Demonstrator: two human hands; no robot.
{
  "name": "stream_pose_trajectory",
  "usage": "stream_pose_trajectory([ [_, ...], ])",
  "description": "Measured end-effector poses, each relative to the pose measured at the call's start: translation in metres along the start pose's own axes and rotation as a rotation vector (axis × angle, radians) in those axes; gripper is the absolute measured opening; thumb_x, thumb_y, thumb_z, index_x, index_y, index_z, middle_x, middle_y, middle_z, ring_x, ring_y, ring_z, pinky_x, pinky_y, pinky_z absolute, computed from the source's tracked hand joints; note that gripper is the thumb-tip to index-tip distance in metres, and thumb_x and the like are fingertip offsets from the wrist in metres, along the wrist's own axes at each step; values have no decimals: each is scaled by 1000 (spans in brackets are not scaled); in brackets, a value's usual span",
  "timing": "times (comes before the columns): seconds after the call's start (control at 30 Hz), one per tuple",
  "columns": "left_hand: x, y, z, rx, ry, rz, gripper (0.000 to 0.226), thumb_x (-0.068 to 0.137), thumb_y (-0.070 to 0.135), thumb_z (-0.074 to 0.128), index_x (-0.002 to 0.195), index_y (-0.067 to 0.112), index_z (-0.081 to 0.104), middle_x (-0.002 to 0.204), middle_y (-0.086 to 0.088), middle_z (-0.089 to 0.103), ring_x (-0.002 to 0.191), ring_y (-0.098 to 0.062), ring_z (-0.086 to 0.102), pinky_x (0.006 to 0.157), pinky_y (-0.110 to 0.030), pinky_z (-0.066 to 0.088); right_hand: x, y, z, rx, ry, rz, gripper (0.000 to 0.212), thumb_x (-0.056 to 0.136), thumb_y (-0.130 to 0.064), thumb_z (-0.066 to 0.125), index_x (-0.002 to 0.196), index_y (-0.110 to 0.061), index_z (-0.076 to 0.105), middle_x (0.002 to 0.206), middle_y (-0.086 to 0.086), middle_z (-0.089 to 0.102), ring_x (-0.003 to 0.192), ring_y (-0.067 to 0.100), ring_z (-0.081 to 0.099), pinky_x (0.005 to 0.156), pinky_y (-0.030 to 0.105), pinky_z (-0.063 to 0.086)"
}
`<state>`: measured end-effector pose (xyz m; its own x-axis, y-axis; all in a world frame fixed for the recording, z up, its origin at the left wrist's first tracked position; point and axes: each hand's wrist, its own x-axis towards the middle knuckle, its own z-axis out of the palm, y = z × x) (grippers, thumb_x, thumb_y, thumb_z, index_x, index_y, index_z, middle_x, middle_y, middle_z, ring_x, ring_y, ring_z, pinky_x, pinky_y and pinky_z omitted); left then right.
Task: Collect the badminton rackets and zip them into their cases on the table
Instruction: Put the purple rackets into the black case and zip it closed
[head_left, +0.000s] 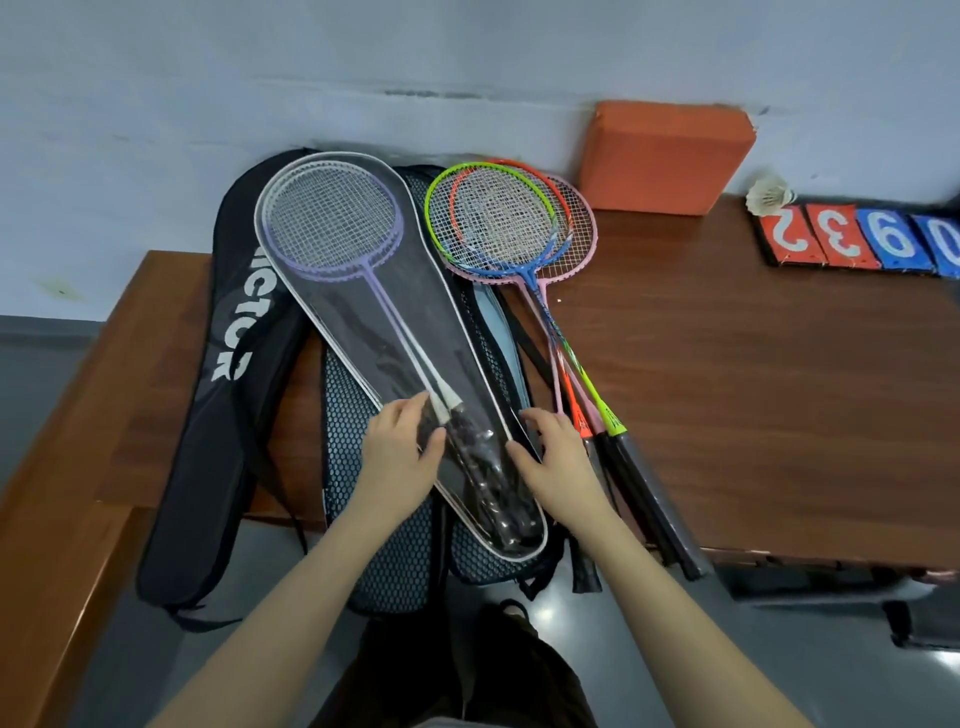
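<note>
On the brown table (727, 364) a black Victor case (223, 364) and mesh cases (384, 545) lay under a clear plastic case (415, 332) already holding two lilac rackets (332, 223); that sleeve looked light, floppy and slick, best steadied by its white piped edge near the handles. The loose rackets (498, 218) just right of it seemed light and stiff, with delicate strings, so their black grips were the place to take hold. The left hand (400, 452) pressed relaxed fingers on the sleeve, gripping nothing, and the right hand (556, 457) rested likewise at its edge.
</note>
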<state>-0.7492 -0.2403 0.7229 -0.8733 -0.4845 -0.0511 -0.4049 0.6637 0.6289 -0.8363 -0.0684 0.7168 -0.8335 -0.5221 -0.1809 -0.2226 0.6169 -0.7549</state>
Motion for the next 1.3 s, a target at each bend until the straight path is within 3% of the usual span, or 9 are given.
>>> stream_pose_trajectory([
  [0.23,62,-50,-39,22,29,-156,49,89,26,57,134,11,45,130,-19,43,115,-37,41,98,-44,34,83,-46,27,-154,113,14,40,91,-28,55,127,-14,49,123,10,52,112,27,50,97,45,41],
  [0.43,125,-89,-61,-6,-23,-193,59,87,36,58,137,12,38,133,-21,33,115,-38,41,99,-44,37,148,-79,55,-331,193,105,40,89,-30,57,126,-14,51,117,17,54,106,38,50,89,43,42],
  [0.6,148,-99,-69,-260,-27,-271,74,83,17,68,142,3,26,134,-19,25,97,-17,41,83,-9,26,177,-85,71,-353,177,228,41,91,-25,55,129,-14,48,115,19,54,105,39,51,88,44,42],
  [0.73,144,-96,-79,-362,64,-257,74,83,11,67,143,3,25,135,-16,29,117,-20,41,88,-4,20,171,-91,68,-189,270,158,37,89,-2,52,125,-10,52,112,13,57,102,31,54,84,33,41],
  [0.83,128,-91,-93,-391,99,-196,73,83,15,68,144,7,27,132,-9,31,108,-13,44,86,-1,23,153,-105,62,-183,327,2,34,89,-2,53,123,-9,55,108,8,59,97,23,56,80,26,38],
  [1.03,75,-102,-101,-347,57,-225,68,87,17,63,144,11,26,131,-3,25,94,27,31,71,8,27,107,-116,71,-143,275,-76,29,88,-13,63,117,-9,60,100,4,65,88,19,60,77,32,48],
  [1.13,55,-117,-96,-179,12,-277,67,87,24,62,143,10,28,133,-7,25,111,-3,40,89,-13,35,89,-110,83,-138,244,-76,28,88,-15,64,116,-12,61,88,-7,58,79,14,56,71,35,50],
  [1.2,46,-124,-90,53,-19,-290,63,87,31,61,140,10,34,138,-16,24,122,-29,33,100,-35,33,82,-105,91,-123,233,-71,28,88,-15,63,116,-13,61,87,-9,57,78,12,55,71,36,50],
  [1.3,40,-125,-87,202,-52,-251,56,89,35,55,137,11,38,145,-19,21,132,-37,22,105,-46,28,82,-101,94,-146,230,-37,32,90,-17,60,121,-14,58,104,-3,64,88,17,61,73,31,49],
])
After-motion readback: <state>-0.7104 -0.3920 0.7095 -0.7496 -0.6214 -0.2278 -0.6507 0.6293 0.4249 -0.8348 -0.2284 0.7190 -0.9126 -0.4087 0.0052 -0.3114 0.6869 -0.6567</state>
